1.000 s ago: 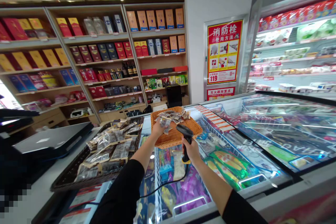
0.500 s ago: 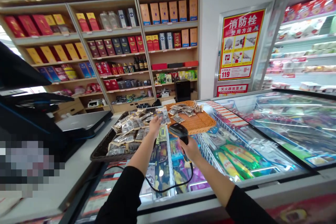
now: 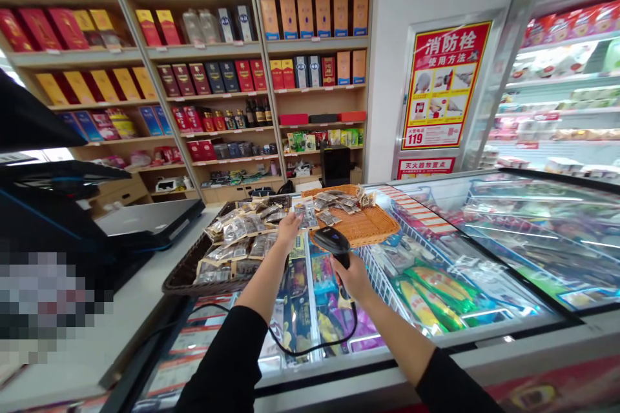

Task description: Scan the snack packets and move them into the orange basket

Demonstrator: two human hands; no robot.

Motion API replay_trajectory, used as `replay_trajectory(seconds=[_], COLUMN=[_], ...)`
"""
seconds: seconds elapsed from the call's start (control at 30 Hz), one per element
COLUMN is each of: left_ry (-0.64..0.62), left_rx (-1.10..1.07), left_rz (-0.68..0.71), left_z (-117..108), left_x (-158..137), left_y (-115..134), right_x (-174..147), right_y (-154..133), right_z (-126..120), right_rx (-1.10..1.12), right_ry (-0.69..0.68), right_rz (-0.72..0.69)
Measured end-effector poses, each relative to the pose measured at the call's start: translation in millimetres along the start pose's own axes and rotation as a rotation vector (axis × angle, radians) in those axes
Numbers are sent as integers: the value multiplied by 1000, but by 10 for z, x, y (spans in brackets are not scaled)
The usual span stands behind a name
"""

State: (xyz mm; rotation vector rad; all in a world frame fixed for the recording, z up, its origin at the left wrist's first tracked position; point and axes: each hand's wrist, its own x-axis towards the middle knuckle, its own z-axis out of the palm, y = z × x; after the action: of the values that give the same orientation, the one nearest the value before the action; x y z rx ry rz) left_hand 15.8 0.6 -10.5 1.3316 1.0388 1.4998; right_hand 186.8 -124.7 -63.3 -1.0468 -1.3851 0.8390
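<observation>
Notably, in the head view, the left hand [image 3: 289, 230] had shifted from inside the orange basket [image 3: 371, 227] to its left edge, fingers pinching a packet [image 3: 305, 211]. The right hand [image 3: 354, 276] gripped the scanner [image 3: 333, 241], leaving packet and scanner close together.

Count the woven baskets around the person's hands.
2. The dark brown basket, heaped with packets, lies to the left of the left hand; the orange basket lies beyond the black scanner in the right hand. Neither hides another that I can see.

Right hand [image 3: 355, 277] around scanner [image 3: 333, 242], packet [image 3: 306, 211] in left hand [image 3: 289, 230]
</observation>
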Motion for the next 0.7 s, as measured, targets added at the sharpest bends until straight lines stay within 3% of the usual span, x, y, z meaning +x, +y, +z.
replay_trajectory(seconds=[0.1,0.2,0.3,0.4,0.5,0.57,0.7], left_ry=[-14,18,129,285,435,493,550], left_rx=[-7,88,257,424,619,802,1134], left_rz=[-23,42,167,312,401,375,-2], left_z=[0,29,46,-73,-417,-740,-1367], left_x=[4,-17,-69,-136,-228,-311,-515], left_y=[-6,-2,104,389,765,953,979], right_x=[4,12,19,18,15,14,14], right_y=[19,42,68,84,92,103,142], right_z=[-3,-3,-11,-32,-53,-60,-52], right_rx=[13,26,42,83,114,106,74], right_ry=[-13,-4,37,62,72,80,62], right_rz=[10,29,47,82,87,77,87])
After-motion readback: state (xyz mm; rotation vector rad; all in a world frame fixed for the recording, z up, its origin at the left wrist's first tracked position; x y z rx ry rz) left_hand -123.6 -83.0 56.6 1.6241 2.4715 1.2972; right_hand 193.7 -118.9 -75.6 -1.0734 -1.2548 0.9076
